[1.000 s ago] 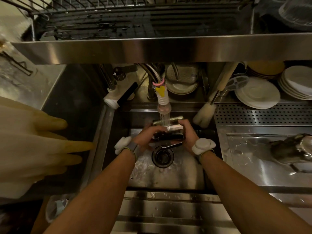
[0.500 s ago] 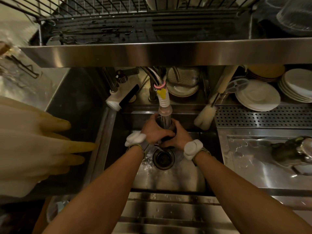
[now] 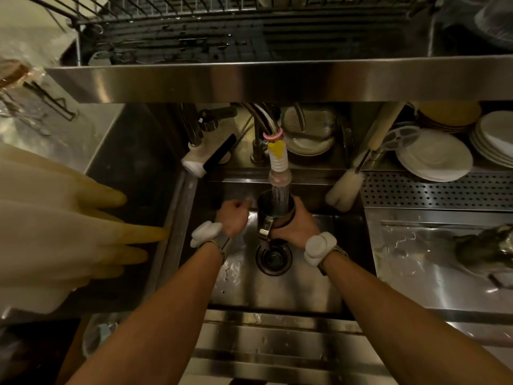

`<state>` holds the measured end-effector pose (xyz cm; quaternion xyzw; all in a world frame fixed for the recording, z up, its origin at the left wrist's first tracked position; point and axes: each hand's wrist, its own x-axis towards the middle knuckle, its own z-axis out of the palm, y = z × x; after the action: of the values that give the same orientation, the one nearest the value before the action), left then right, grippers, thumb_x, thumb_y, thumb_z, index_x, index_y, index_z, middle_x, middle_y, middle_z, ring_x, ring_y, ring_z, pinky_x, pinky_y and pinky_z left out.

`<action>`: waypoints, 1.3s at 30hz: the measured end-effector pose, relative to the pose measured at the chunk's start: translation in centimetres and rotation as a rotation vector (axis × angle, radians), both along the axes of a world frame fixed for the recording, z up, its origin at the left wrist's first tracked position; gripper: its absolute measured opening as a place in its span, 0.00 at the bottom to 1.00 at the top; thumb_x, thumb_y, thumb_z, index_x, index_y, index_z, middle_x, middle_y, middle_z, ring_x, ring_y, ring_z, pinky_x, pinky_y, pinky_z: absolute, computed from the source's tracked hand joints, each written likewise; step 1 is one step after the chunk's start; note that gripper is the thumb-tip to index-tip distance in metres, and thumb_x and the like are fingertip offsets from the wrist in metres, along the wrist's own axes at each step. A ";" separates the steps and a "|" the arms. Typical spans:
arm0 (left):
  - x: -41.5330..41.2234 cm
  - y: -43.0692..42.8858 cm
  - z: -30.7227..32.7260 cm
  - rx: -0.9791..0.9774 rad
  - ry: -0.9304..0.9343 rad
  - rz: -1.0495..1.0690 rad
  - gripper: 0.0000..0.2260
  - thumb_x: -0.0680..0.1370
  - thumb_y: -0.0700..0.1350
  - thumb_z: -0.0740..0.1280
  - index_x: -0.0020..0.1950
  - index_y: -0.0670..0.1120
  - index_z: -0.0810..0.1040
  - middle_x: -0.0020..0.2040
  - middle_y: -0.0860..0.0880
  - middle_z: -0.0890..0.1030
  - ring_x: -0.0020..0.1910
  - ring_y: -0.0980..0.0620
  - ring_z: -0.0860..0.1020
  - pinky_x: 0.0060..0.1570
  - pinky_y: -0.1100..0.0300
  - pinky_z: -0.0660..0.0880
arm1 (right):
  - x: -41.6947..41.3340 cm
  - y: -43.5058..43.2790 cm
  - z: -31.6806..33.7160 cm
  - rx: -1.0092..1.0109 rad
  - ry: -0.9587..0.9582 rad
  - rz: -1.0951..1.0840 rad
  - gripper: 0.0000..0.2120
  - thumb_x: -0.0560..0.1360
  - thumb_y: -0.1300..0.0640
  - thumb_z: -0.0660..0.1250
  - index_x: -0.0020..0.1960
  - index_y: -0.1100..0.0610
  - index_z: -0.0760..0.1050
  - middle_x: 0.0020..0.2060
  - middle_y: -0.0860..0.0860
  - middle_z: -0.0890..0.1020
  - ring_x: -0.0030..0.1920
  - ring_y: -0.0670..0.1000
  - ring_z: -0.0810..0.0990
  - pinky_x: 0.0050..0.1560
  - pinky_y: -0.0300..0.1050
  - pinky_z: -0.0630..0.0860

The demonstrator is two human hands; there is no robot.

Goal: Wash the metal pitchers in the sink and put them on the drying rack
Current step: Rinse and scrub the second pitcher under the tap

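A metal pitcher (image 3: 273, 208) stands upright over the sink (image 3: 277, 287), mouth up, under the running faucet nozzle (image 3: 279, 173). Water pours into it. My right hand (image 3: 295, 225) grips its body from the right, its handle facing me. My left hand (image 3: 232, 216) is off the pitcher, to its left, with fingers curled and nothing in them. A second metal pitcher (image 3: 485, 247) lies on its side on the wet counter at the right. The wire drying rack (image 3: 222, 26) sits overhead on a steel shelf.
The drain (image 3: 273, 258) lies just below the pitcher. A bottle brush (image 3: 345, 188) leans at the sink's back right. Stacks of white plates (image 3: 435, 158) fill the right rear. Pale rubber gloves (image 3: 69, 234) hang at the left. A perforated steel panel (image 3: 438, 190) borders the counter.
The pitcher has been turned upright under the stream. My left hand has let go of it and moved left, leaving only my right hand holding it.
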<state>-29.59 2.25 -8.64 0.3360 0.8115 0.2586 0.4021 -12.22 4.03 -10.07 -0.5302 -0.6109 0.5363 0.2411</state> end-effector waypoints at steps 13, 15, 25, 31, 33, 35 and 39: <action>-1.0 0.1 -0.8 0.022 0.100 -0.055 0.14 0.76 0.54 0.64 0.52 0.47 0.83 0.53 0.45 0.84 0.55 0.44 0.79 0.48 0.60 0.69 | 0.4 0.5 0.6 -0.021 0.014 -0.092 0.51 0.51 0.48 0.81 0.69 0.49 0.62 0.53 0.42 0.76 0.53 0.44 0.75 0.51 0.35 0.69; -1.0 0.4 -0.4 0.017 0.123 -0.053 0.14 0.76 0.53 0.63 0.53 0.48 0.82 0.55 0.45 0.83 0.57 0.43 0.79 0.50 0.60 0.70 | -0.4 0.1 0.7 -0.013 0.003 -0.013 0.51 0.48 0.43 0.79 0.67 0.47 0.63 0.50 0.36 0.75 0.49 0.39 0.75 0.47 0.31 0.69; -0.7 0.8 0.1 0.027 0.131 -0.051 0.14 0.76 0.53 0.64 0.56 0.49 0.82 0.58 0.45 0.82 0.59 0.43 0.77 0.56 0.58 0.72 | 0.1 0.4 0.9 -0.010 -0.031 0.057 0.50 0.52 0.50 0.80 0.69 0.49 0.62 0.53 0.41 0.75 0.54 0.45 0.75 0.46 0.29 0.68; -0.6 0.3 0.0 0.004 0.113 -0.056 0.13 0.75 0.53 0.65 0.55 0.49 0.82 0.57 0.46 0.83 0.58 0.45 0.78 0.56 0.58 0.72 | 0.5 0.7 1.3 -0.016 -0.035 0.017 0.49 0.55 0.55 0.81 0.71 0.51 0.61 0.55 0.44 0.75 0.55 0.46 0.73 0.53 0.38 0.68; -0.7 0.3 0.2 -0.004 0.100 -0.079 0.13 0.75 0.52 0.65 0.56 0.49 0.82 0.57 0.46 0.83 0.58 0.45 0.78 0.56 0.58 0.72 | 0.4 0.4 1.2 -0.034 -0.042 0.071 0.49 0.53 0.52 0.81 0.70 0.51 0.61 0.55 0.44 0.75 0.56 0.47 0.74 0.51 0.35 0.69; -0.7 0.2 0.3 -0.002 0.081 -0.090 0.12 0.75 0.51 0.65 0.56 0.49 0.82 0.57 0.45 0.82 0.58 0.45 0.78 0.57 0.58 0.71 | 1.0 0.6 1.1 -0.028 -0.045 0.028 0.49 0.55 0.55 0.81 0.70 0.52 0.61 0.56 0.46 0.75 0.58 0.48 0.74 0.51 0.33 0.69; -0.2 0.0 0.9 -0.007 0.037 -0.124 0.13 0.77 0.48 0.64 0.57 0.45 0.81 0.57 0.41 0.82 0.58 0.41 0.78 0.60 0.51 0.74 | 0.8 1.0 1.6 -0.054 -0.081 0.019 0.48 0.57 0.54 0.81 0.70 0.52 0.59 0.57 0.48 0.75 0.56 0.47 0.73 0.54 0.40 0.70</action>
<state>-29.82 2.25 -7.78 0.3889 0.7974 0.2241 0.4034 -11.42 5.03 -8.46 -0.5520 -0.6102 0.5332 0.1968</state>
